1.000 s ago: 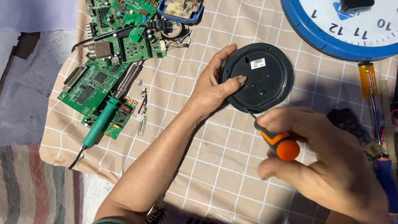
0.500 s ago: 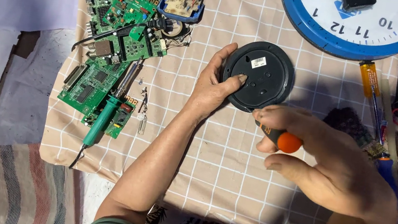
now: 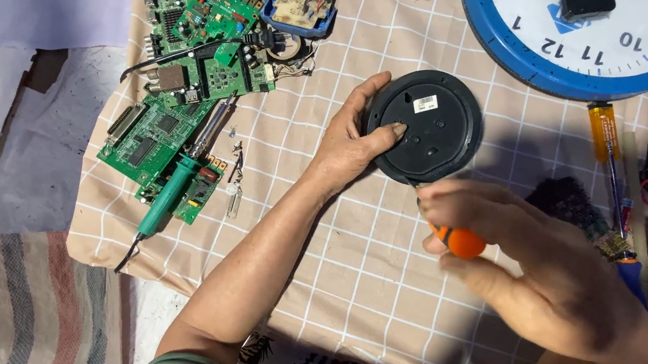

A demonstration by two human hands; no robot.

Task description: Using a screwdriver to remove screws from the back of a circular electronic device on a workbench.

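Meanwhile the left hand (image 3: 349, 148) pressed down on the black disc (image 3: 427, 126) (thumb on top), and the right hand (image 3: 532, 261) kept its grip clamped on an orange-handled screwdriver (image 3: 455, 239).

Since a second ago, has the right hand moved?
Yes. The right hand with the orange-handled screwdriver slid slightly down-left, away from the blue clock; the black disc stayed put.

- The round black disc (image 3: 429, 129), matte plastic with a small white sticker and a few small holes on its upturned face, lay flat on the checked cloth (image 3: 378, 279), near the far edge and just short of the big blue-rimmed clock.
- The orange-handled screwdriver (image 3: 455, 239) pointed towards the disc's near rim; its tip was mostly hidden, seemingly touching there.
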